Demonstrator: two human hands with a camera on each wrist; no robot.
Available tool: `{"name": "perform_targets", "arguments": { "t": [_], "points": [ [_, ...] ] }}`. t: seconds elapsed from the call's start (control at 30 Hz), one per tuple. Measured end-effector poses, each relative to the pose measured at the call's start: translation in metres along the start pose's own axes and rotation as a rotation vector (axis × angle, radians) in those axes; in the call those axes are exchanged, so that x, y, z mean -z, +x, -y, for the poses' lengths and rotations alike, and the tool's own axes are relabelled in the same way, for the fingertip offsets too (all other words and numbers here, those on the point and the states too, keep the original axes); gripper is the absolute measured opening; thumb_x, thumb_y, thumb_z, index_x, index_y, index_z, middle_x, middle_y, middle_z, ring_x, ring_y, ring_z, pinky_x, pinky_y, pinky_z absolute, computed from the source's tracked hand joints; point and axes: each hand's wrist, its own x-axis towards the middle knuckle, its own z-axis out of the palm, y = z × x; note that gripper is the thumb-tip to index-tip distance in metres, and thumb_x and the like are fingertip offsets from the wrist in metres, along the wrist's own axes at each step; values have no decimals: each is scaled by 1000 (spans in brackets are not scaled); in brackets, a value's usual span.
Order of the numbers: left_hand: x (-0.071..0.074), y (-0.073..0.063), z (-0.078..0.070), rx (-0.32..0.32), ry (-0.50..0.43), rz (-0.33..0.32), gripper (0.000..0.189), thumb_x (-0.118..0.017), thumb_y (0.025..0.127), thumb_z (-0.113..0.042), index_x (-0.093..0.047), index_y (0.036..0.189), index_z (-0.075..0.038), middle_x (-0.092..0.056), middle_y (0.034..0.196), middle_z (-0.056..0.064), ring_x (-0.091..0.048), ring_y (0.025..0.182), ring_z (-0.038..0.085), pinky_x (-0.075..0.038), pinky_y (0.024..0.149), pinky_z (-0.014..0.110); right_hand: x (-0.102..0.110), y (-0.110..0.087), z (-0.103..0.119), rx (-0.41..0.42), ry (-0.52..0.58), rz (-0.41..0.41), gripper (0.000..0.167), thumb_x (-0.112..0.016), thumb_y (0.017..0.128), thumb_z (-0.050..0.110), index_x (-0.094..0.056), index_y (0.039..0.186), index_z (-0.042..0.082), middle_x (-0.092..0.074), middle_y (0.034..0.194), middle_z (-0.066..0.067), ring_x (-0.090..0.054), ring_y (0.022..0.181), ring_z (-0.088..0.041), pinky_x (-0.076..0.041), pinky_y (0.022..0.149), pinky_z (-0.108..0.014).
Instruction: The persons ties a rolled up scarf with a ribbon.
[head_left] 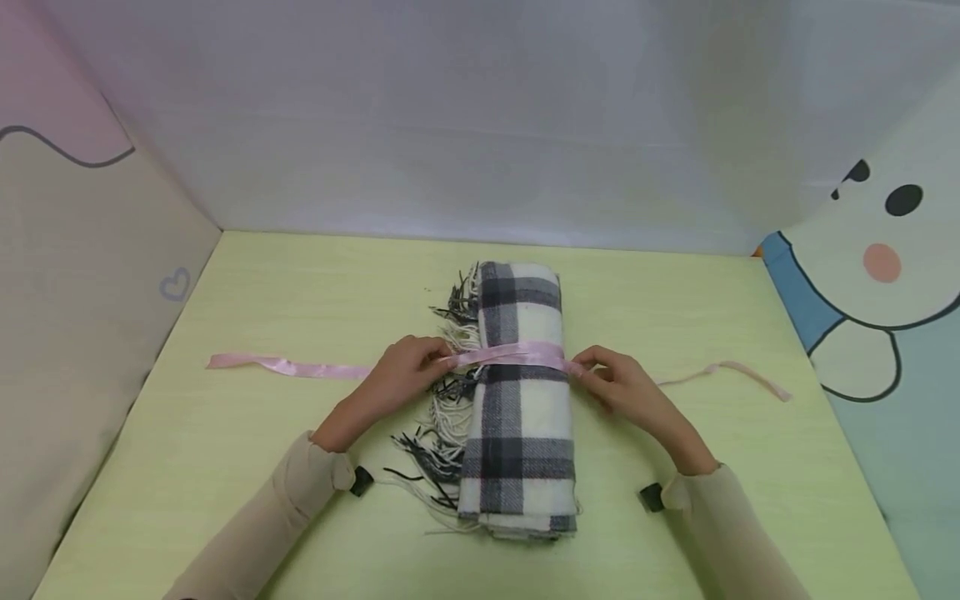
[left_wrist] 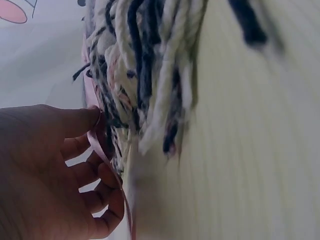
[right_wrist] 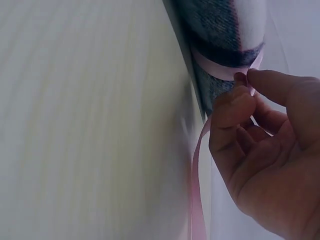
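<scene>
While your left hand [head_left: 408, 367] and right hand [head_left: 630, 385] pinch the pink ribbon [head_left: 534, 353] (likely slippery) round the plaid scarf [head_left: 506, 417] on the table [head_left: 675, 308], expect soft, light give, gripping close beside the cloth.

A pale yellow-green, faintly wood-grained tabletop [head_left: 675, 308] meets a smooth greyish-lavender backdrop [head_left: 450, 125], lightly creased, shaded toward the upper right. The pink-and-cream left side panel [head_left: 67, 267] bears a dark wavy line [head_left: 92, 166] and a small blue heart outline [head_left: 175, 285]. Opposite, a white cartoon face [head_left: 926, 242] has black oval eyes and a coral cheek. The light is soft and dim.
</scene>
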Motion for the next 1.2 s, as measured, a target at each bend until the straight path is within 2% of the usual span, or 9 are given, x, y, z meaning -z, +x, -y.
{"name": "perform_targets", "arguments": {
  "t": [0.1, 0.47, 0.6, 0.73, 0.8, 0.87, 0.97, 1.1, 1.2],
  "points": [
    [4, 0, 1, 24, -13, -23, 16, -67, 104, -30, -77, 99, -18, -67, 74, -3, -43, 58, 13, -38, 61, 31, 3, -1, -2, -15, -37, -23, 24, -61, 107, 30, -67, 112, 8, -45, 60, -1, -40, 48, -9, -37, 48, -27],
    [9, 0, 2, 20, 71, -83, 14, -72, 100, -27, -79, 94, -16, -73, 81, -1, -52, 63, 11, -42, 63, 32, 6, 1, -2, -22, -67, -65, 23, -60, 108, 31, -68, 114, 10, -47, 61, 1, -38, 47, -9, -37, 47, -27],
    [8, -3, -3, 30, 137, -117, 13, -73, 99, -27, -79, 100, -16, -74, 93, 2, -61, 78, 19, -48, 73, 40, 4, -1, 1, -40, -65, -70, 24, -61, 107, 32, -68, 118, 12, -53, 65, -5, -40, 49, -10, -40, 49, -28],
    [6, -13, -9, 84, 191, -187, 18, -72, 99, -28, -75, 113, -15, -72, 110, 7, -62, 98, 31, -48, 85, 52, 4, -11, 5, -8, -98, -121, 27, -61, 107, 28, -66, 129, 11, -67, 79, -13, -54, 57, -15, -46, 55, -28],
    [4, -19, -13, 108, 146, -225, 19, -70, 101, -25, -73, 116, -14, -71, 115, 9, -63, 102, 31, -49, 87, 53, 3, -18, 8, 8, -103, -180, 28, -59, 108, 24, -65, 131, 11, -70, 86, -16, -61, 64, -19, -50, 58, -29],
    [1, -27, -18, 128, 61, -251, 16, -68, 103, -23, -72, 115, -14, -71, 113, 7, -65, 102, 28, -52, 87, 50, 1, -25, 10, 13, -82, -244, 27, -58, 109, 22, -65, 130, 8, -70, 89, -18, -64, 68, -21, -52, 61, -30],
    [-6, -38, -25, 165, -108, -256, 14, -65, 105, -22, -73, 113, -15, -73, 107, 5, -66, 94, 20, -55, 82, 40, -8, -34, 12, -20, 48, -307, 24, -57, 109, 22, -67, 123, 4, -68, 91, -19, -63, 71, -23, -55, 63, -31],
    [-20, -48, -29, 235, -322, -223, 15, -64, 105, -20, -74, 115, -14, -75, 106, 5, -68, 92, 15, -54, 79, 29, -23, -45, 13, -56, 251, -298, 26, -56, 109, 18, -65, 121, -4, -70, 102, -12, -67, 81, -18, -59, 69, -30],
    [-29, -52, -32, 273, -513, -191, 21, -62, 105, -13, -73, 123, -8, -76, 117, 12, -72, 103, 21, -56, 84, 25, -32, -51, 12, -69, 382, -264, 30, -54, 110, 14, -61, 127, -10, -73, 110, -3, -72, 95, -13, -61, 80, -30]
  ]
}}
